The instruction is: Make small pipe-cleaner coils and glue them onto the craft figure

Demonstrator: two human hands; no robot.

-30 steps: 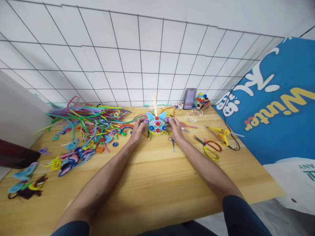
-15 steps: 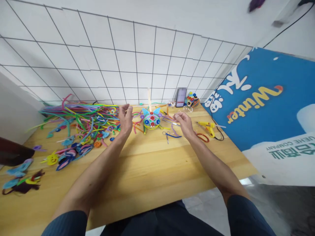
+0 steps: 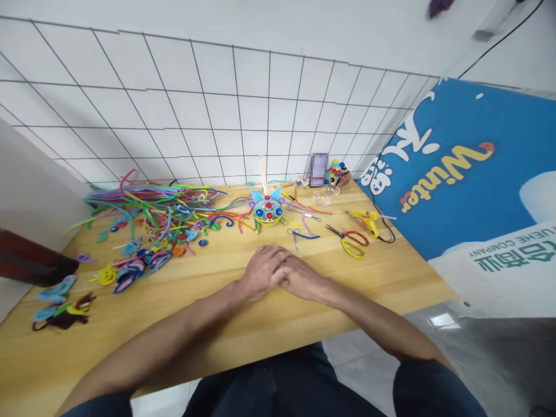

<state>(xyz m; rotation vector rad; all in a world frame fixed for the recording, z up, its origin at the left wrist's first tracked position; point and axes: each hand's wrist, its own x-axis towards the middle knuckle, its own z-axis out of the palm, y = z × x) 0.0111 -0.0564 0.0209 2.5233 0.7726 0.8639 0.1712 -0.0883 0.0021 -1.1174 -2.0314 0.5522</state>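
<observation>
A round, fuzzy-eared toy (image 3: pixel 268 211) sits on the wooden desk (image 3: pixel 391 278). The left hand (image 3: pixel 262 271) and right hand (image 3: pixel 300 279), apart before, now fold together; how wide, I can't tell.

Right of centre I count two pairs of scissors: red-and-yellow-handled scissors (image 3: pixel 342 234) and small silver scissors (image 3: pixel 296 239); one yellow glue gun (image 3: pixel 368 221); two round multicoloured figures: blue-eared figure (image 3: pixel 268 211) mid-frame, disc-dotted figure (image 3: pixel 339 174) further right; one upright lilac-screened phone (image 3: pixel 318 169).

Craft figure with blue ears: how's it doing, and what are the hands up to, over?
Left hand and right hand clasped together. Craft figure untouched, beyond them. Small scissors nearer than figure, off to the right.
</observation>
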